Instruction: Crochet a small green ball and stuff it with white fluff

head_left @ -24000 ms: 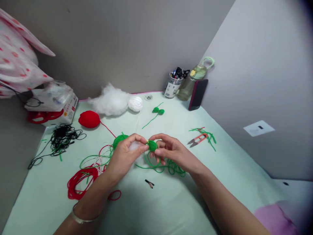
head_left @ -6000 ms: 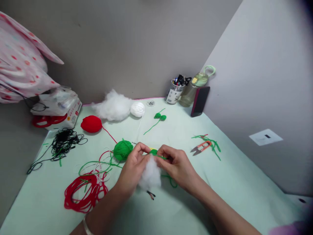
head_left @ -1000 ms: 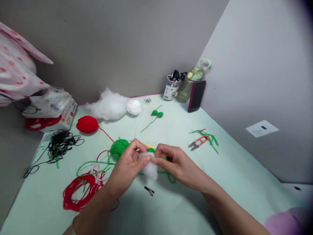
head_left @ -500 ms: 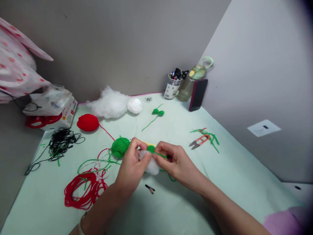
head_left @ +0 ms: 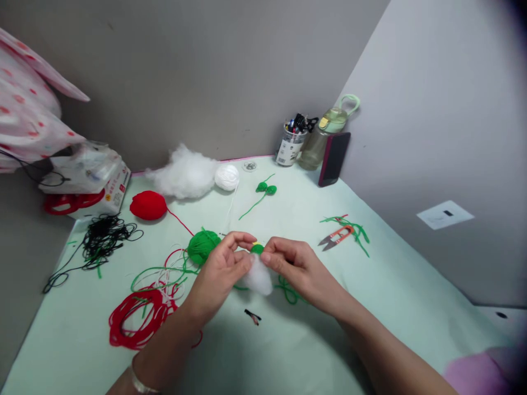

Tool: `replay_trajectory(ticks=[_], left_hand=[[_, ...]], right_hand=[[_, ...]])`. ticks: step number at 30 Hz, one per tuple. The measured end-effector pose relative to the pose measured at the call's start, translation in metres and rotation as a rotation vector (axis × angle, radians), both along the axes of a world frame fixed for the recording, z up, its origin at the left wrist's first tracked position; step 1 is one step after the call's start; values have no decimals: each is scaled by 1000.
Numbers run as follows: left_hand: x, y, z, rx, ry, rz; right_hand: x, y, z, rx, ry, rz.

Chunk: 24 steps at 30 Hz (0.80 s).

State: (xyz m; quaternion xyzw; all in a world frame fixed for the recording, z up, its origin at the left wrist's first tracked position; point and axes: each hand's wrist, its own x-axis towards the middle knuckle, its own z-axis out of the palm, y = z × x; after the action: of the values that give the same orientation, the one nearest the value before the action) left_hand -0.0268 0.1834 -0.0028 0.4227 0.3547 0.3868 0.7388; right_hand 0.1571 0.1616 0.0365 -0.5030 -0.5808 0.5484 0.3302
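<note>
My left hand [head_left: 220, 271] and my right hand [head_left: 296, 266] meet over the middle of the pale green table [head_left: 370, 296]. Between the fingertips sits a small green crocheted piece [head_left: 257, 249]. A tuft of white stuffing [head_left: 258, 278] hangs below it, pinched by my left fingers. My right fingers pinch the green piece from the right. Loose green yarn [head_left: 288, 289] trails under my right hand. A green yarn ball [head_left: 201, 246] lies just left of my left hand.
A red yarn ball [head_left: 148, 205], a stuffing heap [head_left: 183, 175] and a white yarn ball [head_left: 227, 177] lie at the back. Red yarn loops [head_left: 135, 318], black cord [head_left: 102, 233], orange snips [head_left: 337, 236], a pen cup [head_left: 290, 144], a bottle [head_left: 325, 137], a phone [head_left: 333, 159].
My left fingers have opened slightly and shifted on the stuffing. The green piece sits a little higher between the fingertips, and more green yarn shows under my right hand.
</note>
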Motion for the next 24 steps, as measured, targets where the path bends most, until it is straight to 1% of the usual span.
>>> replay_trajectory(ticks=[4, 8, 11, 16, 18, 21, 24], left_hand=[[1, 0, -5, -8, 7, -43], [-2, 1, -2, -21, -12, -102], [0, 0, 1, 1, -25, -93], [7, -7, 2, 113, -14, -5], [9, -10, 3, 139, 47, 66], [11, -12, 3, 177, 201, 198], [12, -10, 3, 173, 266, 237]], right_hand=[[2, 0, 2, 5, 86, 37], [4, 2, 2, -21, 169, 19], [5, 3, 1, -33, 206, -1], [4, 3, 1, -37, 252, -16], [1, 1, 0, -52, 236, -7], [-6, -1, -2, -41, 173, 26], [-10, -3, -5, -13, 105, 66]])
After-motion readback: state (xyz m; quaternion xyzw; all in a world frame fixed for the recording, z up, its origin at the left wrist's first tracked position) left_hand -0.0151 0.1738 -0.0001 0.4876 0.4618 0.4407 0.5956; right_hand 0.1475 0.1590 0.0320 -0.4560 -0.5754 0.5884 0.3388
